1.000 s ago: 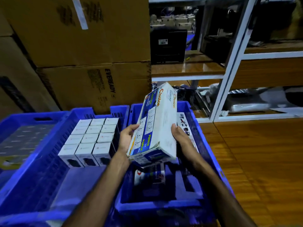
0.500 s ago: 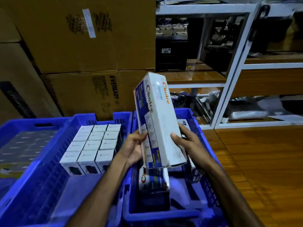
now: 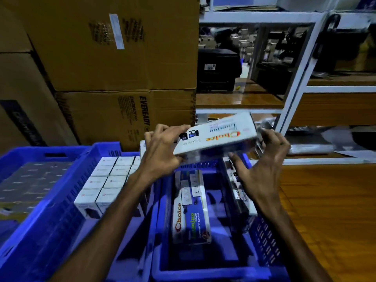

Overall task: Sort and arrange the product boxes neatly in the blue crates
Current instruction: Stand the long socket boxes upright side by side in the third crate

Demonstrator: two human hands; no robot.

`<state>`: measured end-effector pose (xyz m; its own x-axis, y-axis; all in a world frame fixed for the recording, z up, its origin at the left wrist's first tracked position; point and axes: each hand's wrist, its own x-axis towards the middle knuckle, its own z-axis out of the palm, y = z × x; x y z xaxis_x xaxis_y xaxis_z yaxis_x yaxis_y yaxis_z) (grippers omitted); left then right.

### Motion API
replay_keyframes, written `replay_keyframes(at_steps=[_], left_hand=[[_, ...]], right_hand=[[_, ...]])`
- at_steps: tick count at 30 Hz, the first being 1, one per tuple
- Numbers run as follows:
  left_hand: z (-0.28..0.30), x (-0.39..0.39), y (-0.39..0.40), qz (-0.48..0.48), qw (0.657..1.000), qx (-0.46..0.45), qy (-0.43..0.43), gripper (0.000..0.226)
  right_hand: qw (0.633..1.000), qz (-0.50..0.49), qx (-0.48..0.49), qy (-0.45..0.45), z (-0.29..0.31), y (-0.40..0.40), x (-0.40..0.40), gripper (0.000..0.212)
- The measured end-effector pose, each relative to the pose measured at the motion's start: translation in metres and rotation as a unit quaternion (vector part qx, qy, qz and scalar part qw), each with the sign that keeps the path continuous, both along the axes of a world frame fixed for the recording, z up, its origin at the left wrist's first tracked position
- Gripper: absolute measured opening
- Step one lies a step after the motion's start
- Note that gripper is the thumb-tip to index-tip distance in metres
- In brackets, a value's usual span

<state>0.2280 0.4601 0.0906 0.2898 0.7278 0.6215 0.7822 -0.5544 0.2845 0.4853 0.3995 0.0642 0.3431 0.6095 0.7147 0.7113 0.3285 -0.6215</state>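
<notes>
Two hands are engaged with one Choice box [image 3: 215,137], held crosswise above the right blue crate [image 3: 262,226]: left hand [image 3: 162,153] fingers clamped on its end, right hand [image 3: 262,167] fingers spread at the other, probably for turning it to match the box lying below [image 3: 190,208].

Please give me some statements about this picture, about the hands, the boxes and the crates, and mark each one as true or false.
1. The left hand holds one end of the white Choice box. True.
2. The held box rests on the floor of the right crate. False: it is up in the air, above the crate.
3. Another Choice box lies flat in the right crate. True.
4. The small white boxes stand in the right crate. False: they stand in the middle crate.
5. The cardboard carton behind the crates reads EVEREADY. True.
</notes>
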Motion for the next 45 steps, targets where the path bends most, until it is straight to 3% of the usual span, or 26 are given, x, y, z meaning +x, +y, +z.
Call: replay_keyframes(at_steps=[5,8,11,14,16,19,22,25,32,35,38,41,45], left_hand=[[0.016,-0.01,0.005,-0.006,0.994,-0.029,0.107,0.077],[0.017,-0.007,0.01,-0.022,0.985,-0.02,0.169,0.076],[0.011,-0.001,0.013,-0.018,0.982,0.0,0.188,0.082],[-0.005,0.003,0.013,0.03,0.991,0.033,0.128,0.091],[-0.022,0.012,0.008,0.059,0.997,0.029,0.026,0.092],[-0.055,0.037,0.001,0.035,0.982,-0.089,-0.162,0.087],[-0.084,0.055,-0.001,0.015,0.94,-0.24,-0.241,0.082],[-0.1,0.056,0.001,0.005,0.929,-0.309,-0.206,0.066],[-0.125,0.049,0.0,-0.019,0.92,-0.34,-0.192,0.049],[-0.14,0.053,0.005,-0.053,0.888,-0.407,-0.207,0.047],[-0.15,0.06,0.01,-0.105,0.829,-0.494,-0.242,0.04],[-0.155,0.066,0.016,-0.128,0.791,-0.545,-0.245,0.054],[-0.158,0.066,0.023,-0.157,0.785,-0.576,-0.166,0.079]], right_hand=[[0.988,0.112,-0.095,-0.055,-0.019,-0.004,-0.004,0.104],[0.972,0.146,-0.142,-0.119,-0.031,-0.009,-0.01,0.091],[0.971,0.123,-0.163,-0.122,-0.038,-0.016,-0.018,0.076],[0.98,0.073,-0.164,-0.09,-0.043,-0.022,-0.025,0.071],[0.983,0.021,-0.168,-0.075,-0.049,-0.026,-0.031,0.072],[0.979,-0.049,-0.188,-0.057,-0.058,-0.034,-0.043,0.072],[0.971,-0.082,-0.222,-0.045,-0.064,-0.038,-0.052,0.073],[0.958,-0.097,-0.261,-0.061,-0.067,-0.037,-0.056,0.071],[0.92,-0.108,-0.353,-0.132,-0.064,-0.027,-0.061,0.068],[0.905,-0.106,-0.376,-0.168,-0.072,-0.025,-0.062,0.071],[0.895,-0.104,-0.387,-0.197,-0.079,-0.024,-0.061,0.077],[0.877,-0.077,-0.417,-0.228,-0.087,-0.023,-0.054,0.088],[0.845,-0.046,-0.459,-0.27,-0.094,-0.022,-0.047,0.102]])
